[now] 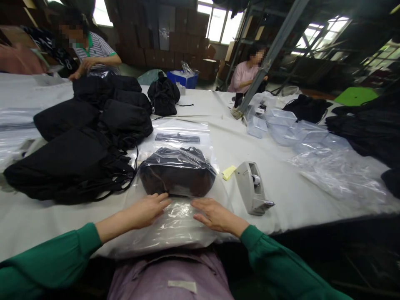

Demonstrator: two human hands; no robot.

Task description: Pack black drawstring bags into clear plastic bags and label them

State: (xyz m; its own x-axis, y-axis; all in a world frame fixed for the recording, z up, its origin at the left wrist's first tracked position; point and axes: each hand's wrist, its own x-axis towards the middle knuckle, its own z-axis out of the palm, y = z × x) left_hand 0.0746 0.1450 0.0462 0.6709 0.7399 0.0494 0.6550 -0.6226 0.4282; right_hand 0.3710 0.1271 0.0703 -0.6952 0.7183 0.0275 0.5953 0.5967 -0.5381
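Note:
Right in front of me lies a clear plastic bag (175, 227) with a black pouch-like bag (178, 175) inside it. Printed dark marking shows on the plastic beyond the pouch. My left hand (151, 210) rests on the plastic just below the pouch's near left side, fingers stretched out. On the other side, my right hand (212, 214) lies on the plastic with its fingers extended toward the left hand. Neither hand grips anything. Shiny creased plastic shows between them.
Several black drawstring bags (68, 162) are heaped at the left. A tape dispenser (254, 189) and a yellow paper slip (229, 172) sit at the right, with clear plastic trays (281, 125) beyond. Two people (96, 50) work across the table, near a slanted metal post (271, 54).

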